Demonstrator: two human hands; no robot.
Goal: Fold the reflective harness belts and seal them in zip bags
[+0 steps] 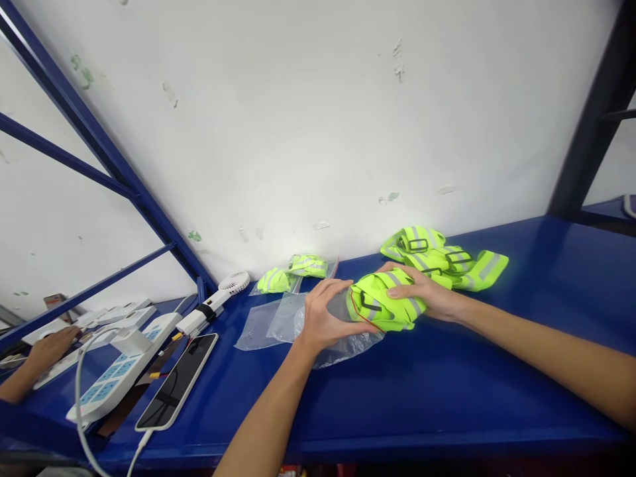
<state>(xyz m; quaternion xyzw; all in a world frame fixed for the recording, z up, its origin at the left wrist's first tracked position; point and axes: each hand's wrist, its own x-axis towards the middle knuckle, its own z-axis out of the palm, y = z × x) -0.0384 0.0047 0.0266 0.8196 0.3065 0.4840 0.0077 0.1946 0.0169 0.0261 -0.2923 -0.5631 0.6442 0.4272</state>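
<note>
My right hand [422, 289] grips a bundled neon-yellow reflective strap [387, 301] with grey stripes and a black buckle. The bundle's left end sits at the mouth of a clear zip bag [338, 351], whose red seal line crosses it. My left hand [322, 315] is closed round the bag's mouth, thumb below and fingers above. Just behind my right hand lies a loose pile of similar straps [447, 258] with black buckles. Flat clear bags [261, 324] lie left of my left hand. Two packed strap bundles [308, 265] rest near the wall.
On the left of the blue table [447, 397] are a phone [179, 381] on a cable, a power strip [119, 371] and a small white fan [233, 283]. Blue frame bars [139, 199] rise there. Another person's hand [57, 348] is beyond them at far left.
</note>
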